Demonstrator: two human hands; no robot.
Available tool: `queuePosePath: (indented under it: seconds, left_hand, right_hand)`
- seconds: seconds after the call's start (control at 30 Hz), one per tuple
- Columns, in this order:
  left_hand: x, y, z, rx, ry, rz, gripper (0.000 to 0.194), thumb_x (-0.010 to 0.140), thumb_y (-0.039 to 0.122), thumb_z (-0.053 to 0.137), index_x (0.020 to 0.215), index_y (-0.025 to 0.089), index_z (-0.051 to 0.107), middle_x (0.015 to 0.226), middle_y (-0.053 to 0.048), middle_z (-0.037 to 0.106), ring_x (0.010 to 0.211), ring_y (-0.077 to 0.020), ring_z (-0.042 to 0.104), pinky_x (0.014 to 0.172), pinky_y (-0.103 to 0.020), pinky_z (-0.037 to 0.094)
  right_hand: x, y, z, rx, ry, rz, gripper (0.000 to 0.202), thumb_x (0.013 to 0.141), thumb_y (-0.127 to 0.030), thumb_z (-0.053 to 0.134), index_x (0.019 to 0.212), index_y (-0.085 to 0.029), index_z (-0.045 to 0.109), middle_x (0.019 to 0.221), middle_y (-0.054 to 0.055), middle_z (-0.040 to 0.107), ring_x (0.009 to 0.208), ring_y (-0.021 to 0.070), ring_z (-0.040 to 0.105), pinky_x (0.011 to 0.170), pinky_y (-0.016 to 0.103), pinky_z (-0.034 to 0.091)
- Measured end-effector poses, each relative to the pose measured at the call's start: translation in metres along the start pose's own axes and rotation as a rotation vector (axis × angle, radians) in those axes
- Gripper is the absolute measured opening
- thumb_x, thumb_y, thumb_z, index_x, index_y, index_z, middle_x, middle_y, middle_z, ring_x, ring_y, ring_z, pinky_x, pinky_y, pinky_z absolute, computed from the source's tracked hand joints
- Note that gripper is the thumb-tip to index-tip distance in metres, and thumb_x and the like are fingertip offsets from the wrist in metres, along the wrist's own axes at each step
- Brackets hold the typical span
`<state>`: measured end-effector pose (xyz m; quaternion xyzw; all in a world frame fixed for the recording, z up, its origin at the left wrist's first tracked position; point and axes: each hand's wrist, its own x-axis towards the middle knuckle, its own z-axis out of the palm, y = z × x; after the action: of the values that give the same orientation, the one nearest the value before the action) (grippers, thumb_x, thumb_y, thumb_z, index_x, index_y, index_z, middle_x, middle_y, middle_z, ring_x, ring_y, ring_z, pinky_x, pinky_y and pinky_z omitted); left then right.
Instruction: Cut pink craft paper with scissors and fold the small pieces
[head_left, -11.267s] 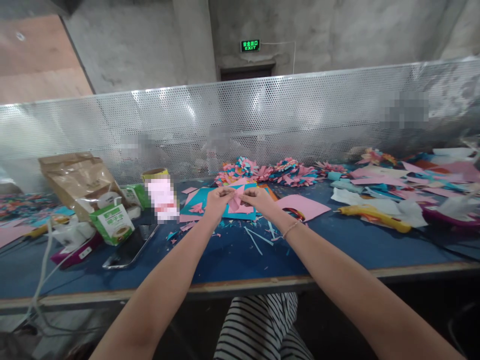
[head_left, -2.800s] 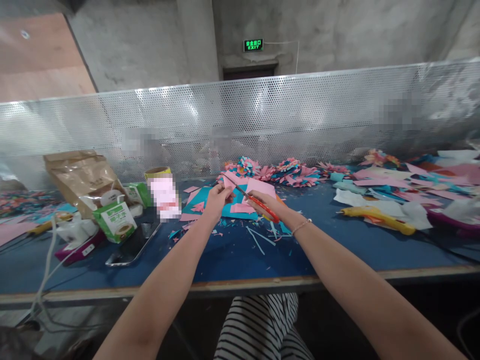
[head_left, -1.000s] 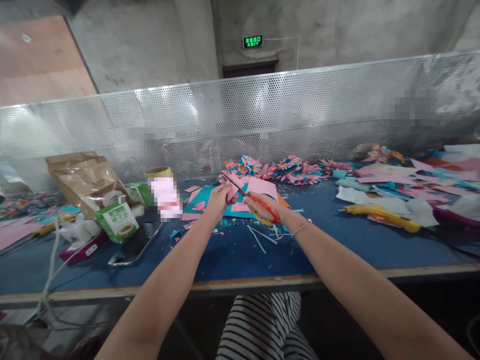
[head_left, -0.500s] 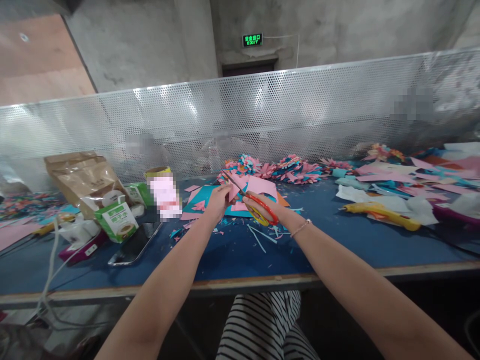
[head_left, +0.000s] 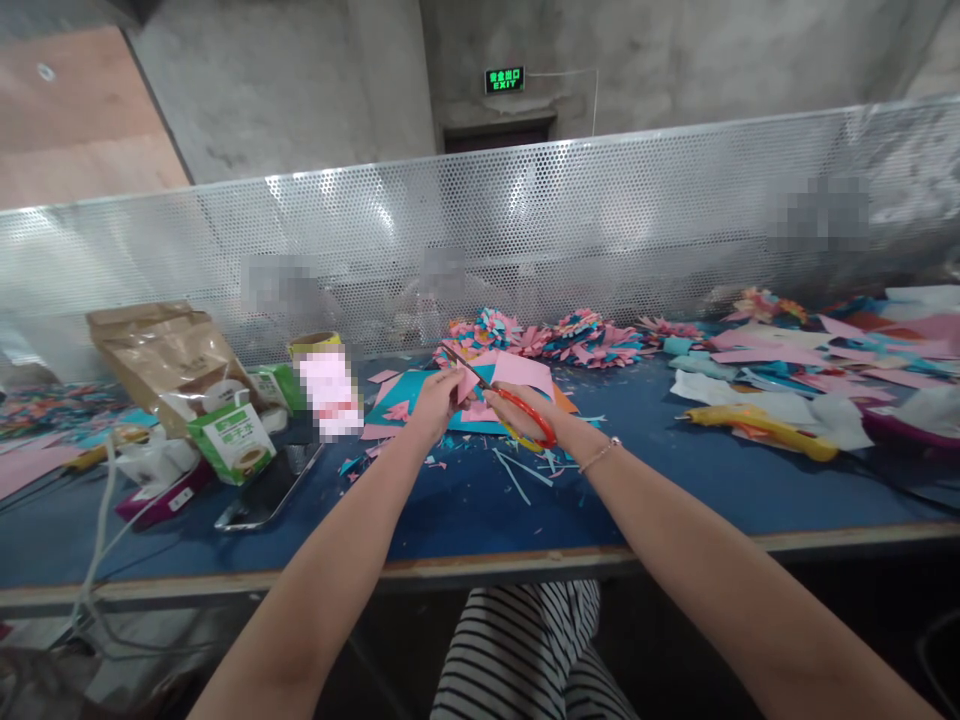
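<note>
My left hand [head_left: 441, 393] pinches a piece of pink paper [head_left: 466, 381] above the blue table. In my right hand [head_left: 517, 398] is a pair of scissors [head_left: 534, 424] with red and yellow handles, its blades pointing up and left at the pink paper. Both hands are close together. Beneath them lie a sheet of blue paper [head_left: 409, 392] and another pink sheet [head_left: 523, 371]. Thin pale strips [head_left: 517, 478] and small scraps are scattered just in front of my hands.
Fringed paper flowers [head_left: 589, 338] are heaped against a perforated metal screen [head_left: 570, 220]. At left stand a brown paper bag [head_left: 169, 360], a green-and-white carton [head_left: 234, 442] and a phone [head_left: 271, 488]. A yellow glue gun [head_left: 765, 428] lies at right, near loose papers [head_left: 780, 345].
The scissor handles have drawn closer together. Both hands stay in nearly the same place, with the pink paper still in my left hand.
</note>
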<state>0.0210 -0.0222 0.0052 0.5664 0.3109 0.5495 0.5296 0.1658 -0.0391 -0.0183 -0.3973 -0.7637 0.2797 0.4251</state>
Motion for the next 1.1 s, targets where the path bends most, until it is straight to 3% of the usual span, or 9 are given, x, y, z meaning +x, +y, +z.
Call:
queuePosePath:
  seconds: [0.2, 0.33, 0.47, 0.6, 0.7, 0.83, 0.9, 0.97, 1.1]
  left_hand:
    - [0.007, -0.007, -0.006, 0.064, 0.101, 0.096, 0.021, 0.065, 0.033, 0.056, 0.057, 0.016, 0.046, 0.051, 0.004, 0.045, 0.049, -0.0075, 0.048, 0.051, -0.022, 0.042]
    - [0.011, -0.010, -0.010, 0.077, 0.143, 0.141, 0.013, 0.062, 0.025, 0.058, 0.061, 0.015, 0.049, 0.059, 0.002, 0.050, 0.057, -0.0081, 0.052, 0.056, -0.023, 0.044]
    - [0.012, -0.011, -0.011, 0.017, 0.139, 0.150, 0.013, 0.056, 0.018, 0.062, 0.063, 0.015, 0.051, 0.060, 0.003, 0.052, 0.059, -0.0083, 0.054, 0.065, -0.026, 0.046]
    - [0.012, -0.011, -0.012, -0.011, 0.134, 0.129, 0.016, 0.054, 0.019, 0.066, 0.063, 0.015, 0.054, 0.059, 0.002, 0.054, 0.058, -0.0092, 0.054, 0.065, -0.027, 0.046]
    - [0.011, -0.010, -0.013, 0.061, 0.139, 0.102, 0.020, 0.051, 0.021, 0.069, 0.066, 0.013, 0.059, 0.059, 0.000, 0.056, 0.053, -0.0076, 0.050, 0.057, -0.023, 0.043]
    - [0.009, -0.009, -0.013, 0.135, 0.151, 0.075, 0.021, 0.049, 0.023, 0.071, 0.065, 0.013, 0.062, 0.056, 0.001, 0.057, 0.047, -0.0055, 0.045, 0.049, -0.021, 0.036]
    - [0.007, -0.008, -0.012, 0.171, 0.134, 0.049, 0.022, 0.047, 0.023, 0.071, 0.064, 0.013, 0.062, 0.055, 0.001, 0.057, 0.046, -0.0057, 0.044, 0.047, -0.021, 0.034]
    - [0.005, -0.008, -0.010, 0.244, 0.104, 0.012, 0.022, 0.046, 0.024, 0.072, 0.062, 0.013, 0.062, 0.052, 0.001, 0.056, 0.044, -0.0058, 0.042, 0.045, -0.022, 0.033]
    - [0.000, -0.009, -0.006, 0.440, 0.040, 0.009, 0.021, 0.043, 0.025, 0.072, 0.058, 0.013, 0.062, 0.046, 0.003, 0.052, 0.042, -0.0059, 0.039, 0.043, -0.022, 0.030]
  right_hand:
    - [-0.001, 0.008, -0.002, 0.143, -0.008, 0.054, 0.028, 0.078, -0.047, 0.034, 0.072, -0.020, 0.035, 0.052, -0.005, 0.038, 0.043, 0.0082, 0.038, 0.042, 0.021, 0.034]
    - [-0.001, 0.012, -0.003, 0.071, 0.005, 0.044, 0.031, 0.076, -0.052, 0.037, 0.078, -0.021, 0.037, 0.052, -0.006, 0.038, 0.041, 0.0074, 0.036, 0.041, 0.020, 0.031]
    - [0.002, 0.013, -0.007, -0.163, 0.114, 0.128, 0.032, 0.077, -0.051, 0.037, 0.083, -0.019, 0.040, 0.063, 0.000, 0.049, 0.049, 0.0100, 0.044, 0.047, 0.022, 0.034]
    - [0.003, 0.020, -0.016, -0.601, 0.236, 0.268, 0.034, 0.075, -0.040, 0.046, 0.095, -0.012, 0.044, 0.088, 0.015, 0.056, 0.074, 0.0200, 0.054, 0.061, 0.027, 0.038]
    - [0.000, 0.030, -0.023, -0.847, 0.174, 0.352, 0.038, 0.071, -0.034, 0.051, 0.097, -0.007, 0.048, 0.097, 0.021, 0.054, 0.089, 0.0274, 0.053, 0.068, 0.030, 0.039]
    - [-0.005, 0.035, -0.026, -0.965, 0.055, 0.442, 0.038, 0.073, -0.034, 0.048, 0.096, -0.004, 0.054, 0.098, 0.024, 0.054, 0.099, 0.0321, 0.049, 0.076, 0.036, 0.037]
    - [-0.005, 0.033, -0.026, -0.951, 0.147, 0.408, 0.040, 0.075, -0.039, 0.046, 0.096, -0.006, 0.056, 0.103, 0.024, 0.052, 0.101, 0.0327, 0.046, 0.080, 0.040, 0.035]
    - [-0.001, 0.028, -0.024, -0.835, 0.267, 0.262, 0.037, 0.077, -0.041, 0.043, 0.094, -0.011, 0.057, 0.106, 0.020, 0.052, 0.104, 0.0296, 0.045, 0.083, 0.039, 0.034]
    - [0.012, 0.018, -0.017, -0.252, 0.216, -0.029, 0.031, 0.075, -0.035, 0.047, 0.098, -0.015, 0.053, 0.097, 0.009, 0.057, 0.086, 0.0156, 0.052, 0.074, 0.027, 0.039]
